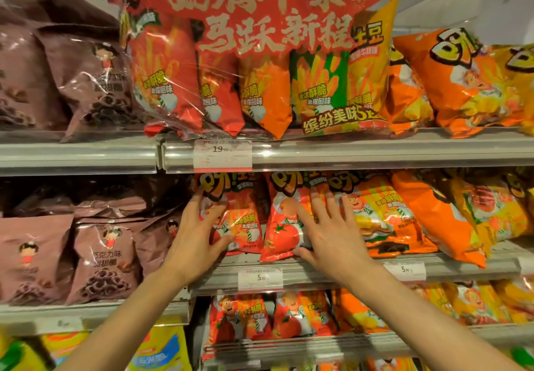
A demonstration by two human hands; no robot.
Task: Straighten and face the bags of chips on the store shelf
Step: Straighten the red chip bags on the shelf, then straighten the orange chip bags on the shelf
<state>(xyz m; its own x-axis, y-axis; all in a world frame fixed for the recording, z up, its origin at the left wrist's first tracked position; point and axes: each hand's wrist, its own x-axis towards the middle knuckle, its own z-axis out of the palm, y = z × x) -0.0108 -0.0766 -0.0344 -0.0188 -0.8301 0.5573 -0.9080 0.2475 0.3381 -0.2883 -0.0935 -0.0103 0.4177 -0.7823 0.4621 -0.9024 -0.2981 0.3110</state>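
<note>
Left hand (199,226) rests on the left edge of a red chip bag (237,220) on the middle shelf (318,272); fingers reach up along the bag's side, thumb hooks across its lower front. Looks like a light grip on that edge, not a full clasp. Right hand (329,234) lies flat, fingers straight and spread, across the seam between a tomato-print bag (281,232) and an orange bag (375,214) to its right; thumb sits low by the tomato bag's bottom corner. Holds nothing, only presses.

Both red bags stand at the shelf front, above a price tag (260,278). Tomato bag leans a little, its foot poking over the shelf lip. Orange bag further right (433,220) tilts harder, top to the left.

Step in hand, as judged: squaring the two red bags side by side, fronts out.

To do it well:
- press with flat palms, not fingertips, since the bags are air-filled and will dent or slide;
- draw the left bag's edge sideways till it just meets its neighbour, no overlap;
- tuck the tomato bag's foot back behind the lip, then stand it upright;
- keep print facing forward, tops level.

Risk: a firm push may topple the bags behind, which cannot be seen from here. Multipack (260,52) on the upper shelf overhangs slightly; best not knocked.
</note>
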